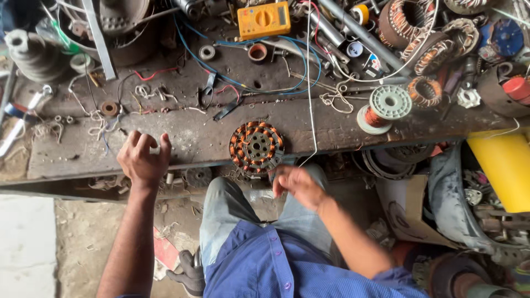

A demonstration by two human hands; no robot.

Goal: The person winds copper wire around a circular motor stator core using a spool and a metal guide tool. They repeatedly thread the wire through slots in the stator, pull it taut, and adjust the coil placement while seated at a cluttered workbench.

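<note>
Both hands sit at the near edge of the worn, dark wooden workbench (182, 138). The left hand (144, 160) rests on the bench top, its fingers curled into a loose fist around a small white piece (155, 149) that is too small to identify. The right hand (298, 185) is blurred, just below the bench edge, fingers half bent; whether it grips the thin white wire (310, 110) that runs down toward it cannot be told. Between the two hands, at the very edge of the bench, lies the round motor stator with copper-wound coils (256, 147), flat on its face, so it has no long axis to speak of. It lies to the right of the left hand and up-left of the right hand, which is the nearer, almost touching its lower rim. Farther back lie a pale green spool of copper wire (386, 107) and a yellow multimeter (264, 20).
</note>
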